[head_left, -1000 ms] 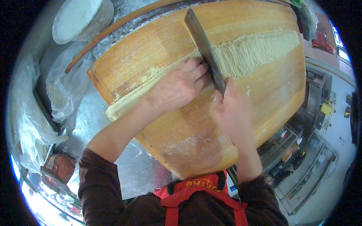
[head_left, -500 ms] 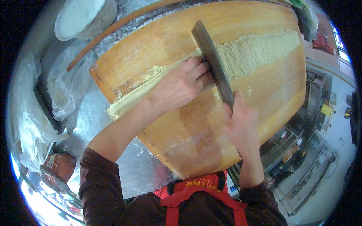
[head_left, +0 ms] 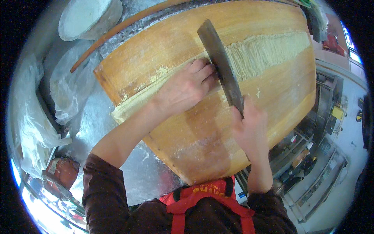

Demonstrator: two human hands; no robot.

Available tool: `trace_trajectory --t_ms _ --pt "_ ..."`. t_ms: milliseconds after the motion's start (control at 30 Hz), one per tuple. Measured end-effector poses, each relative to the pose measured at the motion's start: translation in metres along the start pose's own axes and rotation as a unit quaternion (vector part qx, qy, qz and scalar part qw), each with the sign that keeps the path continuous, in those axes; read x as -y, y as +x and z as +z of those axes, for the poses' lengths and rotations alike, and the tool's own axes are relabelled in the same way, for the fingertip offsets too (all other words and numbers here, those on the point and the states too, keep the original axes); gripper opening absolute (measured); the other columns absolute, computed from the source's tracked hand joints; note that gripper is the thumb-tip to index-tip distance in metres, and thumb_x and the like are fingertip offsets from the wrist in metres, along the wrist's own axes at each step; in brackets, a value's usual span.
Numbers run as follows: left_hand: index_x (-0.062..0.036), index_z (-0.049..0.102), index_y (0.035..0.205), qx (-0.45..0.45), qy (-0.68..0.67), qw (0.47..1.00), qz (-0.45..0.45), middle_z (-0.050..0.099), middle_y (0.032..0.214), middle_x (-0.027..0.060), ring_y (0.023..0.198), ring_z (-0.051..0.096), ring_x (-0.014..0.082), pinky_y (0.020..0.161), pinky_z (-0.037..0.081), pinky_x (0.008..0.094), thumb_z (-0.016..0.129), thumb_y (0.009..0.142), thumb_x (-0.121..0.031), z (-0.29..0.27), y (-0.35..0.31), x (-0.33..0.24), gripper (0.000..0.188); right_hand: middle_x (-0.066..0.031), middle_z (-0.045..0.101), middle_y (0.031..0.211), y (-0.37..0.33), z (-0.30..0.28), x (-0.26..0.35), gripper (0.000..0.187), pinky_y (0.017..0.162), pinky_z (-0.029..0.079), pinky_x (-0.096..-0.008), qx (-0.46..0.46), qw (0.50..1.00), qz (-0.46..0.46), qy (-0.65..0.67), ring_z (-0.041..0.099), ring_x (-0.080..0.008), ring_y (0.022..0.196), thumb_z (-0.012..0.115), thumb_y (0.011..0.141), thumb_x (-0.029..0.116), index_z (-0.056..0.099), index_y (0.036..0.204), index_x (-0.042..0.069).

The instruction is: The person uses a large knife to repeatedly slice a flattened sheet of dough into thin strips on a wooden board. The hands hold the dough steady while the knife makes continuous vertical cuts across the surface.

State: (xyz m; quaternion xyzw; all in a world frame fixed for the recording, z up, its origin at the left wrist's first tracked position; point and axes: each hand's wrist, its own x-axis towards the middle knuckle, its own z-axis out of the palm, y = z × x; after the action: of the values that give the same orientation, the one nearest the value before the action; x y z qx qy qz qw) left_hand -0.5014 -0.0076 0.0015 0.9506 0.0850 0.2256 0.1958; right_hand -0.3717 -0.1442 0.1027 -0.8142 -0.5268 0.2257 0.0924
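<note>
A long folded strip of pale dough point(head_left: 134, 105) runs across a floured wooden board point(head_left: 202, 152). My left hand point(head_left: 185, 84) presses on it with curled fingers, the knuckles right beside the blade. In my right hand point(head_left: 251, 126) is the handle of a broad-bladed cleaver point(head_left: 222, 62), its blade standing across the strip. To the right of the blade lies a band of thinly cut noodles point(head_left: 269, 54), reaching toward the board's right edge. The dough under my left palm is hidden.
Beyond the board lies a long wooden rolling pin point(head_left: 113, 33), near a bowl of white flour point(head_left: 85, 17). Clear plastic bags point(head_left: 72, 85) rest on the metal table point(head_left: 93, 121) at the left. A reddish-brown container point(head_left: 61, 171) stands at the lower left.
The cleaver has shifted very slightly, its handle end a little lower and to the right. My left hand stays almost in place on the dough.
</note>
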Motion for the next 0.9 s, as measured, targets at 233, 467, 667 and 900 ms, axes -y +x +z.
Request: trace_trajectory --t_ms 233,467,667,900 --pt "0.0007 0.063 0.1 -0.007 0.003 1.0 0.003 0.058 0.106 0.012 0.105 0.05 0.0259 0.092 0.044 0.0327 0.055 0.073 -0.014 0.002 -0.001 0.0 0.031 -0.0215 0.059 0.068 0.033 0.014 0.01 0.02 0.054 0.044 -0.0489 0.014 0.997 0.033 -0.062 0.059 -0.0416 0.064 0.06 0.082 0.009 0.049 0.097 0.0" --pt "0.0012 0.064 0.098 -0.001 0.012 1.0 -0.007 0.058 0.104 0.0115 0.104 0.05 0.0249 0.092 0.044 0.0308 0.055 0.073 -0.014 -0.003 -0.003 -0.002 0.03 -0.0221 0.055 0.063 0.013 0.009 0.001 0.017 0.053 0.04 -0.0494 -0.058 0.997 -0.013 0.039 0.055 -0.0444 0.061 0.063 0.083 0.009 0.053 0.095 0.001" --pt "0.0007 0.064 0.098 -0.003 0.007 1.0 0.0 0.058 0.104 0.0113 0.106 0.05 0.0254 0.093 0.043 0.0307 0.055 0.074 -0.014 -0.002 -0.004 -0.001 0.03 -0.0229 0.054 0.063 -0.001 0.002 0.002 0.016 0.053 0.04 -0.0499 0.014 1.0 0.01 -0.002 0.055 -0.0448 0.062 0.062 0.082 0.007 0.053 0.094 0.002" --pt "0.0001 0.064 0.097 0.005 0.026 1.0 0.003 0.058 0.105 0.0109 0.106 0.05 0.0252 0.093 0.043 0.0306 0.055 0.074 -0.013 -0.005 -0.003 -0.003 0.029 -0.0214 0.06 0.078 0.038 0.021 0.001 0.021 0.056 0.046 -0.0497 0.019 0.999 0.014 -0.033 0.06 -0.0409 0.067 0.061 0.079 0.009 0.045 0.091 0.002"
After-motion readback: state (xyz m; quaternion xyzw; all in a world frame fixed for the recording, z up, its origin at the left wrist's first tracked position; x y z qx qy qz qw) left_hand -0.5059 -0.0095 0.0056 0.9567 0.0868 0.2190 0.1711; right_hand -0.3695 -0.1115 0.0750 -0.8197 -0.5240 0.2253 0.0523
